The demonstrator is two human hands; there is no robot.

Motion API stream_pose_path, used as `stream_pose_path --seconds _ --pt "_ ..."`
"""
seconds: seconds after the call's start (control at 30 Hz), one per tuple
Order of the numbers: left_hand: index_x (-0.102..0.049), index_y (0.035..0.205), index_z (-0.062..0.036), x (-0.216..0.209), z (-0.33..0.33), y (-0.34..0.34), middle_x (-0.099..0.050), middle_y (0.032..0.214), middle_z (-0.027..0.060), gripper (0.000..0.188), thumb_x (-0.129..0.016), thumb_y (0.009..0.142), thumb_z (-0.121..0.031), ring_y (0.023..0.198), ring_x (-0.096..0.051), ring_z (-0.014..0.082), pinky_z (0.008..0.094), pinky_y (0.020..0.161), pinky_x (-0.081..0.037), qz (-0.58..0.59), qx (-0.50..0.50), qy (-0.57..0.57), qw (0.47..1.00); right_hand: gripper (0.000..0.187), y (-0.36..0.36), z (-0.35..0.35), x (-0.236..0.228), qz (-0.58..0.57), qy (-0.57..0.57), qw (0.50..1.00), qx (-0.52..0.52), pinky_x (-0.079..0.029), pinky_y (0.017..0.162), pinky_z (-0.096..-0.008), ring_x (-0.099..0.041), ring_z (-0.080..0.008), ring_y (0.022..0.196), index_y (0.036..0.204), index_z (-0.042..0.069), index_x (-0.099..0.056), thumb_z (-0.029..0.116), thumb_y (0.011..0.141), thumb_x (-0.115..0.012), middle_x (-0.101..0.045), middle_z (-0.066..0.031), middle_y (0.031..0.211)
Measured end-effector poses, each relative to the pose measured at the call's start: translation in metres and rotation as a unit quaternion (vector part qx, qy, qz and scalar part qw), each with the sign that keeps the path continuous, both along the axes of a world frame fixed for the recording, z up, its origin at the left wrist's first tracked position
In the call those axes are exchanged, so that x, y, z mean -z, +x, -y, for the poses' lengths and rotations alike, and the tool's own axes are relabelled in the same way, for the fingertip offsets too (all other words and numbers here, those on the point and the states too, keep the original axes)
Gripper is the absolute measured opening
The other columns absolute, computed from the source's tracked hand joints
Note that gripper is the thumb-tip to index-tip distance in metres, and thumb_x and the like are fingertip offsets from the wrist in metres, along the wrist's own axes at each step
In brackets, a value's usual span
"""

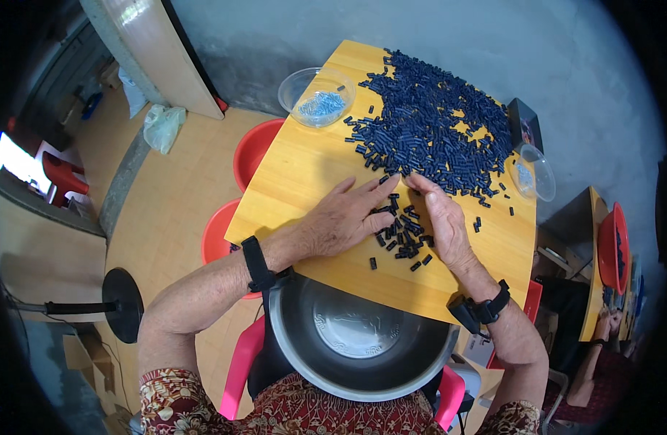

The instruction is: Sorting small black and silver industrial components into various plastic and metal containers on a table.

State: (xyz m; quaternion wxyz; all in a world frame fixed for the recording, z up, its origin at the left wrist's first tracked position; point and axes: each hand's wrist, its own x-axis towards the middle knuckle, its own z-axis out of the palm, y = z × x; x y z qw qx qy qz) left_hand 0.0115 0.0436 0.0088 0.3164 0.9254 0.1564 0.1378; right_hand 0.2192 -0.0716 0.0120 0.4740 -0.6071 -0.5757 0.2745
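My left hand (342, 219) rests on the yellow wooden table (297, 163), palm down, with its fingers spread. Across from it my right hand (448, 228) stands on its edge, fingers stretched out and slightly curved. Between the two hands lies a small group of short black cylindrical pieces (404, 235). The fingertips of both hands reach the near edge of a large heap of the same black pieces (427, 119). Neither hand shows anything gripped. Below the table edge, at my lap, sits a wide metal basin (290, 348); no pieces show in it.
A clear bowl (288, 85) with small silvery-blue parts stands far left, another clear bowl (544, 177) at the right edge. A black box (523, 123) is behind it. Red basins (250, 152) are left of the table. Another person's hands (609, 320) work at far right.
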Motion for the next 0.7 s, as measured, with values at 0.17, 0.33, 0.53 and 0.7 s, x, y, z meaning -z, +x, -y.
stream_pose_path --seconds 0.17,0.33,0.53,0.7 --pt "-0.028 0.154 -0.0059 0.001 0.005 0.000 -0.047 0.148 0.0199 0.063 -0.042 0.104 -0.042 0.137 -0.044 0.0340 0.0498 0.118 -0.026 0.024 0.025 0.019 0.999 0.052 -0.011 0.006 0.001 -0.039 -0.017 0.999 -0.027 -0.038 0.110 -0.0332 -0.054 -0.0251 0.126 0.136 -0.005 -0.053 0.035 0.108 -0.038 -0.060 -0.0169 0.133" --pt "-0.040 0.149 -0.0030 -0.012 0.000 -0.003 -0.060 0.132 0.0216 0.053 -0.045 0.105 -0.032 0.125 -0.056 0.0367 0.0433 0.109 -0.039 0.085 -0.066 -0.067 0.992 0.051 -0.009 0.007 0.009 -0.127 0.014 0.992 0.005 -0.043 0.102 -0.0308 -0.058 -0.0180 0.114 0.136 -0.002 -0.055 0.037 0.108 -0.038 -0.064 -0.0122 0.127" --pt "-0.045 0.144 -0.0017 -0.003 -0.012 -0.007 -0.061 0.127 0.0223 0.050 -0.042 0.106 -0.034 0.119 -0.057 0.0375 0.0419 0.102 -0.045 0.079 -0.150 -0.074 0.983 0.051 0.008 0.001 0.018 -0.192 0.049 0.979 0.047 -0.045 0.089 -0.0273 -0.059 -0.0137 0.104 0.131 -0.004 -0.059 0.037 0.108 -0.039 -0.068 -0.0106 0.119" --pt "-0.044 0.146 -0.0045 -0.003 -0.010 -0.008 -0.062 0.124 0.0214 0.050 -0.041 0.106 -0.034 0.112 -0.059 0.0374 0.0431 0.098 -0.046 0.056 -0.120 -0.068 0.989 0.052 0.010 0.000 0.021 -0.201 0.034 0.978 0.040 -0.046 0.096 -0.0304 -0.060 -0.0165 0.110 0.129 -0.005 -0.060 0.038 0.108 -0.039 -0.068 -0.0127 0.121"
